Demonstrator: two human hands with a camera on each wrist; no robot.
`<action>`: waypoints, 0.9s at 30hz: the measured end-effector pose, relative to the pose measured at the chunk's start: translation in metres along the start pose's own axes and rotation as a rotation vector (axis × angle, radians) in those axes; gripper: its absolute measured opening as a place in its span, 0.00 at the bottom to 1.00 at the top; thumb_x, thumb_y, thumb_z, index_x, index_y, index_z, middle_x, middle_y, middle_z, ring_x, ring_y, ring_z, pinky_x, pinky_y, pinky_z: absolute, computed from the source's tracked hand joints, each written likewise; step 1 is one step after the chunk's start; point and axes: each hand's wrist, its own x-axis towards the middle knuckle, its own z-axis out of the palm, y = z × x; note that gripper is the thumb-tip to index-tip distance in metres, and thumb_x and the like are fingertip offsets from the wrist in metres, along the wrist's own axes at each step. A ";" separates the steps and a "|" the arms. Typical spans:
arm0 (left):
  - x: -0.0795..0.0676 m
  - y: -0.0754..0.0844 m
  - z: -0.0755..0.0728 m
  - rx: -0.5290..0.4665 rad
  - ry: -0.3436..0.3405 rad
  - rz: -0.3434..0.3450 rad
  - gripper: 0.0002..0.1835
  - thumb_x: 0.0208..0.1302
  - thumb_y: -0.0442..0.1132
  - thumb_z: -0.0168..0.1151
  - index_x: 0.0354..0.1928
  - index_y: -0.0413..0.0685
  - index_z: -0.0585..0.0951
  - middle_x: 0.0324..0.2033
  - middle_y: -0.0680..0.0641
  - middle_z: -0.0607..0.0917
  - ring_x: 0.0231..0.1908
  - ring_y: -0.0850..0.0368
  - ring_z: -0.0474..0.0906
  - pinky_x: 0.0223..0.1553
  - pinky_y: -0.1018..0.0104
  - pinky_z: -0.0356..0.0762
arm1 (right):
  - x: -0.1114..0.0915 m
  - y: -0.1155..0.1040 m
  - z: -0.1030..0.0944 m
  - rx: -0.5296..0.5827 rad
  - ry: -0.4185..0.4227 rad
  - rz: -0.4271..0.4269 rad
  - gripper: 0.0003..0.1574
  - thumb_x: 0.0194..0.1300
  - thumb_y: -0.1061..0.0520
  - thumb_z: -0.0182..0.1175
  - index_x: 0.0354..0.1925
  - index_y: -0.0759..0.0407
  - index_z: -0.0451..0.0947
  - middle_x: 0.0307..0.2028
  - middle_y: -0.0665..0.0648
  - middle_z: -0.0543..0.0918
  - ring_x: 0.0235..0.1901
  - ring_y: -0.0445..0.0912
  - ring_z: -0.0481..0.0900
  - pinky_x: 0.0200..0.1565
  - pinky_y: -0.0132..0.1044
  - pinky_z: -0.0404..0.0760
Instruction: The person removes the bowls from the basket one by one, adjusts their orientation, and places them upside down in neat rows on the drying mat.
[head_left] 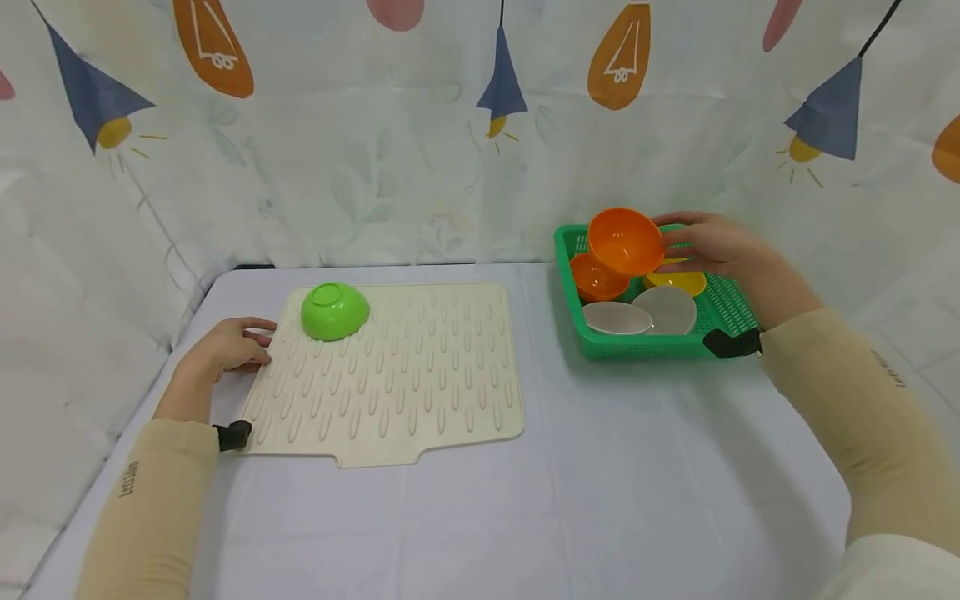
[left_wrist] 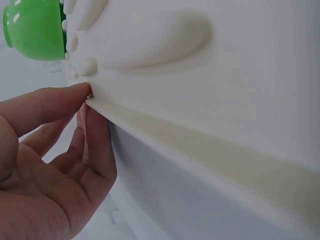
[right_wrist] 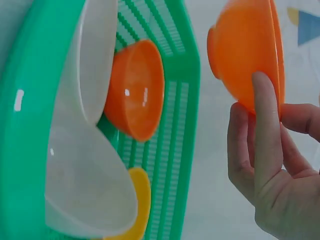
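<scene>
My right hand (head_left: 708, 243) pinches the rim of an orange bowl (head_left: 626, 241), lifted above the green basket (head_left: 637, 346). In the right wrist view the thumb and fingers of the right hand (right_wrist: 280, 165) are on either side of that rim. At the left, my left hand (head_left: 232, 346) pinches the edge of a cream ridged drying mat (head_left: 420, 375) between thumb and fingers, as the left wrist view shows. A green bowl (head_left: 335, 311) lies upside down on the mat's far left corner.
Inside the basket are another orange bowl (right_wrist: 137, 90), a yellow bowl (head_left: 686, 282) and two white bowls, one at the front left (head_left: 617, 317), one beside it (head_left: 666, 310). A white cloth (head_left: 480, 525) covers the table. A patterned curtain (head_left: 450, 167) hangs behind.
</scene>
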 end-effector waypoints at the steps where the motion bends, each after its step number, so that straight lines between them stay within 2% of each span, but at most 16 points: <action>1: 0.000 0.000 0.000 0.000 0.000 0.001 0.41 0.62 0.24 0.64 0.75 0.27 0.57 0.58 0.29 0.68 0.41 0.52 0.77 0.38 0.67 0.83 | 0.000 0.000 0.005 -0.011 -0.010 -0.005 0.38 0.78 0.57 0.57 0.78 0.57 0.54 0.54 0.53 0.76 0.47 0.48 0.84 0.51 0.44 0.85; 6: -0.002 0.002 0.000 0.006 0.003 0.005 0.40 0.63 0.24 0.63 0.75 0.27 0.57 0.58 0.28 0.68 0.41 0.52 0.77 0.38 0.67 0.83 | 0.001 0.000 0.031 -0.044 -0.060 -0.034 0.36 0.79 0.58 0.55 0.78 0.58 0.55 0.53 0.54 0.77 0.47 0.48 0.83 0.51 0.44 0.85; 12: -0.005 0.003 0.000 0.016 0.006 0.016 0.39 0.64 0.24 0.63 0.74 0.26 0.58 0.56 0.29 0.69 0.39 0.53 0.78 0.37 0.67 0.84 | 0.003 0.005 0.062 -0.087 -0.119 -0.075 0.33 0.78 0.64 0.55 0.75 0.62 0.59 0.51 0.57 0.81 0.44 0.51 0.84 0.53 0.49 0.84; 15: -0.005 0.002 0.001 0.021 0.010 0.017 0.38 0.64 0.24 0.63 0.74 0.26 0.58 0.55 0.30 0.70 0.39 0.54 0.78 0.37 0.67 0.84 | 0.005 0.007 0.078 -0.103 -0.152 -0.079 0.32 0.76 0.65 0.56 0.74 0.63 0.61 0.54 0.61 0.81 0.44 0.53 0.86 0.51 0.50 0.85; 20: -0.005 0.001 0.000 0.021 0.013 0.014 0.38 0.64 0.24 0.63 0.74 0.27 0.58 0.55 0.30 0.70 0.39 0.54 0.78 0.37 0.67 0.84 | 0.009 0.009 0.102 -0.122 -0.167 -0.063 0.32 0.74 0.66 0.58 0.73 0.62 0.65 0.62 0.65 0.74 0.47 0.56 0.85 0.49 0.52 0.85; 27: -0.005 -0.005 -0.003 0.008 -0.012 0.032 0.39 0.65 0.26 0.64 0.75 0.27 0.58 0.59 0.28 0.69 0.42 0.53 0.78 0.40 0.67 0.84 | 0.012 0.012 0.131 -0.143 -0.191 -0.070 0.32 0.70 0.69 0.59 0.70 0.60 0.68 0.55 0.66 0.76 0.47 0.58 0.83 0.49 0.53 0.85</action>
